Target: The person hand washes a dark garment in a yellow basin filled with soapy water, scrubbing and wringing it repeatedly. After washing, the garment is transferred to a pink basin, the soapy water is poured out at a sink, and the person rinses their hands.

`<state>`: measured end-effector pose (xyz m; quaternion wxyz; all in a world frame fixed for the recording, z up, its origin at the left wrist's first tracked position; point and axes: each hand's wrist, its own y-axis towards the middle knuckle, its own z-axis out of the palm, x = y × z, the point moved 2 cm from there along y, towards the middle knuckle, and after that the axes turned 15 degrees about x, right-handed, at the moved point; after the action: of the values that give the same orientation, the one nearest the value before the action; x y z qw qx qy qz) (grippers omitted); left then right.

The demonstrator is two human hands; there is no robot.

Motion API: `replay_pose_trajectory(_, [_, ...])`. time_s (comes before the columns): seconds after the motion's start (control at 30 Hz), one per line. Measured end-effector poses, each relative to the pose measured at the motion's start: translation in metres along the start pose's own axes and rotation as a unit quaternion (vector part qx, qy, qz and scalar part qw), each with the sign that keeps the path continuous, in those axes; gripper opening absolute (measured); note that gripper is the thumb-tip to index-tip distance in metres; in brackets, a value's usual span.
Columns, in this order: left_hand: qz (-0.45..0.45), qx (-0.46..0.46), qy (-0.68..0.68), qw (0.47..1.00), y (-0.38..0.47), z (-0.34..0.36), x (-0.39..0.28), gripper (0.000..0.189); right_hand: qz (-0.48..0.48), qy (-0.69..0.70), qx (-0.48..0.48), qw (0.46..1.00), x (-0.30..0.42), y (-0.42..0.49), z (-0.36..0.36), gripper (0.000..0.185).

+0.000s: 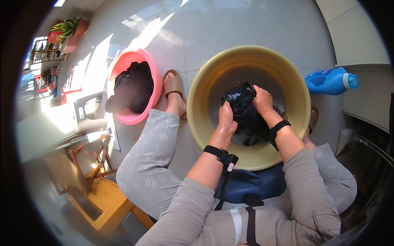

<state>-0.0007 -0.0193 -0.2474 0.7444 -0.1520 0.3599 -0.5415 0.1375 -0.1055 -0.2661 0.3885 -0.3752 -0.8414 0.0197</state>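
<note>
A large yellow plastic basin (248,50) stands on the floor between my feet with dark water in it. My left hand (227,116) grips the left edge of a wet black garment (241,100), and wet streaks run along the wrist. On the garment's right edge my right hand (262,99) is closed. The cloth between both hands is bunched and glossy; its lower part hangs into the water, where its shape is hard to make out. Both wrists wear black straps.
Left of my foot, a pink basin (157,89) holds dark cloth (138,87). A blue detergent bottle (329,81) lies right of the yellow basin, near pale cabinets (363,40). A wooden chair (106,196) stands at lower left, a potted plant (69,27) at upper left.
</note>
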Motion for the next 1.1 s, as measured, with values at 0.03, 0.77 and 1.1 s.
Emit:
replay_pose_trajectory(0.03, [-0.002, 0.002, 0.002, 1.000, 0.001, 0.004, -0.002, 0.043, 0.008, 0.016, 0.013, 1.000, -0.008, 0.007, 0.002, 0.030])
replay_pose_trajectory(0.77, [0.091, 0.158, 0.823, 0.538, -0.030, 0.046, -0.013, 0.022, -0.252, -0.041, 0.010, 0.967, 0.027, -0.091, -0.035, 0.030])
replay_pose_trajectory(1.1, [-0.011, 0.161, 0.748, 0.644, -0.056, 0.074, -0.015, 0.034, 0.241, 0.644, 0.193, 0.700, -0.019, -0.087, -0.025, 0.045])
